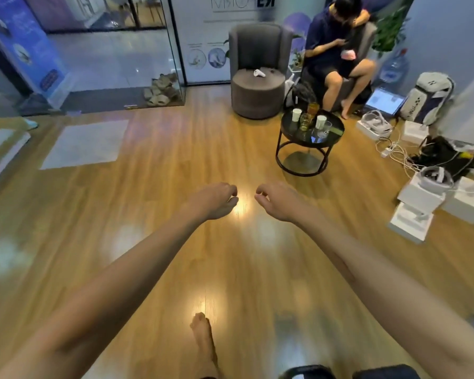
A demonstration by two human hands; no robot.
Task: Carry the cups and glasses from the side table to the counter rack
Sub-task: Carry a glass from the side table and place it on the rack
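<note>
1. The cups and glasses stand clustered upright on the round black side table, right of centre in the upper half of the frame; two white cups, clear glasses, one amber glass.
2. They lie well apart from both hands, up and to the right; the right hand is nearer.
3. The left hand and right hand hang over the wooden floor, fingers loosely curled, holding nothing.

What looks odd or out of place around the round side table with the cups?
On the side table nothing is spilled; the cups and glasses stand upright. Beside it, loose white cables and open white boxes lie on the floor, cluttering the way.
</note>
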